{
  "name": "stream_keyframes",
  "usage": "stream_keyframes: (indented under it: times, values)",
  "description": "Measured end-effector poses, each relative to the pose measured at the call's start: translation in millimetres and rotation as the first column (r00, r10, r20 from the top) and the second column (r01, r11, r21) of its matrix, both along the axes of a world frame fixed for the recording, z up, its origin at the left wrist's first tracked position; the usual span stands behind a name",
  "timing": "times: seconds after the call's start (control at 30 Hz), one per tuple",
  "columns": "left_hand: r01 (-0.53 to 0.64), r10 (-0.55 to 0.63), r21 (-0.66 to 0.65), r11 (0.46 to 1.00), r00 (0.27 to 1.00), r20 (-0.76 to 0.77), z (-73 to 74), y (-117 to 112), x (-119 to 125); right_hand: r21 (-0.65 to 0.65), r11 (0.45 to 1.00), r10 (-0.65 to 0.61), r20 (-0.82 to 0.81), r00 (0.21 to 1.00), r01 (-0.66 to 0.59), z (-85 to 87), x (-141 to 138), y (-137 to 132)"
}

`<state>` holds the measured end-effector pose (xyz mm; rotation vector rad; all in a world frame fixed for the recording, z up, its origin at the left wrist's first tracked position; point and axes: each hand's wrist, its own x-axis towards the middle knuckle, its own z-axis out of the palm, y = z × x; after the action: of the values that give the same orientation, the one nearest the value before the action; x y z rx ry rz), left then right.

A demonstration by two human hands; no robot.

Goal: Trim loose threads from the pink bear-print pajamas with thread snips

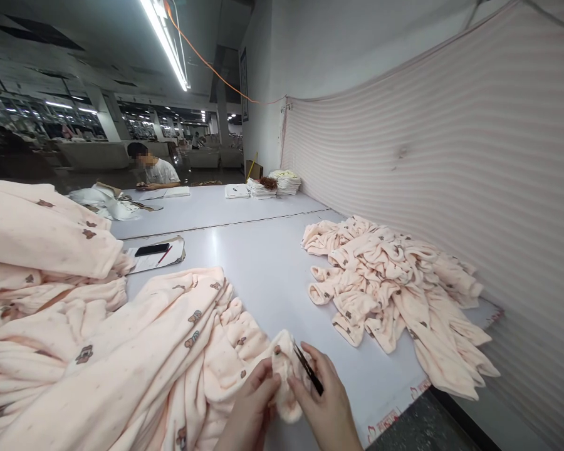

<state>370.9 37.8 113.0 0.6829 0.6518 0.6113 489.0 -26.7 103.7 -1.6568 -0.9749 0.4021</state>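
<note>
My left hand (252, 401) is closed, thumb and fingers pinching the fuzzy pale-pink cuff (282, 351) of a garment printed with small brown bears. My right hand (328, 398) presses its thumb on the same cuff from the right. Held in that hand are black thread snips (309, 369), their tips pointing up and away along the cuff's right edge. The cuff stands up as an open loop above the table. From it the garment runs left into a large heap of matching pink garments (136, 357), so its far end cannot be told apart.
A second tangled pile of pink garments (385, 269) lies to the right, by the striped cloth wall (427, 156). Beyond the left heap, a phone (152, 249) rests on papers (176, 255). Folded white stacks (262, 188) and a seated person (157, 170) are at the far end.
</note>
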Motion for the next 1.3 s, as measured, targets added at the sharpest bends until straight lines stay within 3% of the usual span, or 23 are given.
stream_keyframes:
  times: [0.07, 0.1, 0.17, 0.2, 0.27, 0.33, 0.43, 0.47, 0.5, 0.53, 0.6, 0.67, 0.77, 0.9, 0.97, 1.03, 1.1, 1.17, 1.23, 1.3]
  values:
    - [0.01, 0.003, 0.236, 0.972, 0.998, -0.055, -7.3, -2, 3, 0.008, 0.996, 0.092, -0.082, 0.992, -0.092, 0.6, 1, 3]
    - [0.029, 0.025, 0.387, 0.922, 0.991, -0.134, -11.3, -2, 3, 0.013, 0.994, 0.105, -0.093, 0.99, -0.104, -0.3, 1, 3]
    - [0.153, 0.13, 0.639, 0.754, 0.919, -0.373, -18.0, 2, -2, 0.008, 0.999, 0.031, -0.03, 0.999, -0.031, -5.7, 3, 0]
    - [0.242, 0.185, 0.688, 0.684, 0.855, -0.484, -20.8, 4, -5, -0.001, 1.0, -0.019, 0.034, 0.999, 0.019, -10.0, 5, -3]
    - [0.365, 0.257, 0.699, 0.615, 0.745, -0.616, -26.1, 9, -13, -0.057, 0.995, -0.07, 0.166, 0.984, 0.08, -19.6, 6, -12]
    - [0.372, 0.321, 0.746, 0.552, 0.731, -0.602, -33.3, 12, -21, -0.146, 0.987, -0.029, 0.223, 0.974, 0.063, -27.0, 7, -20]
    - [0.307, 0.445, 0.901, 0.306, 0.791, -0.42, -48.5, 14, -27, -0.206, 0.979, 0.044, 0.193, 0.98, -0.004, -28.2, 6, -28]
    - [0.281, 0.457, 0.928, 0.244, 0.811, -0.365, -53.4, 13, -28, -0.187, 0.982, 0.056, 0.182, 0.982, -0.021, -26.1, 5, -30]
    - [0.253, 0.458, 0.943, 0.217, 0.826, -0.327, -57.5, 12, -28, -0.16, 0.987, 0.065, 0.186, 0.98, -0.035, -23.4, 4, -32]
    - [0.223, 0.456, 0.949, 0.224, 0.836, -0.304, -60.4, 11, -27, -0.136, 0.99, 0.074, 0.21, 0.975, -0.046, -20.5, 2, -33]
    - [0.149, 0.457, 0.941, 0.304, 0.844, -0.282, -61.9, 7, -24, -0.126, 0.99, 0.095, 0.3, 0.949, -0.06, -15.0, -1, -34]
    - [0.07, 0.464, 0.917, 0.393, 0.846, -0.264, -58.1, 4, -21, -0.153, 0.987, 0.106, 0.399, 0.911, -0.048, -10.8, -4, -33]
    - [0.001, 0.46, 0.883, 0.469, 0.853, -0.246, -48.1, 1, -17, -0.205, 0.978, 0.127, 0.458, 0.88, -0.035, -5.1, -7, -31]
    - [0.109, 0.357, 0.833, 0.542, 0.868, -0.346, -37.2, 3, -16, -0.274, 0.959, 0.192, 0.465, 0.864, -0.066, 1.0, -4, -29]
    - [0.205, 0.314, 0.828, 0.522, 0.856, -0.41, -32.3, 7, -17, -0.268, 0.962, 0.161, 0.422, 0.892, -0.047, -2.9, 3, -29]
    - [0.282, 0.279, 0.834, 0.474, 0.851, -0.445, -25.0, 13, -20, -0.257, 0.966, 0.117, 0.319, 0.94, -0.034, -16.2, 13, -28]
    - [0.279, 0.255, 0.832, 0.479, 0.863, -0.436, -14.5, 23, -27, -0.275, 0.961, 0.084, 0.211, 0.974, -0.024, -40.0, 25, -26]
    - [0.17, 0.238, 0.788, 0.592, 0.897, -0.372, -1.6, 35, -38, -0.316, 0.947, 0.01, 0.192, 0.981, 0.052, -71.6, 35, -23]
    - [0.052, 0.186, 0.647, 0.761, 0.938, -0.294, 11.6, 47, -52, -0.333, 0.941, 0.003, 0.19, 0.982, 0.062, -105.8, 38, -17]
    - [0.074, 0.043, 0.446, 0.892, 0.968, -0.248, 23.4, 55, -67, -0.329, 0.943, 0.009, 0.198, 0.98, 0.058, -136.1, 37, -9]
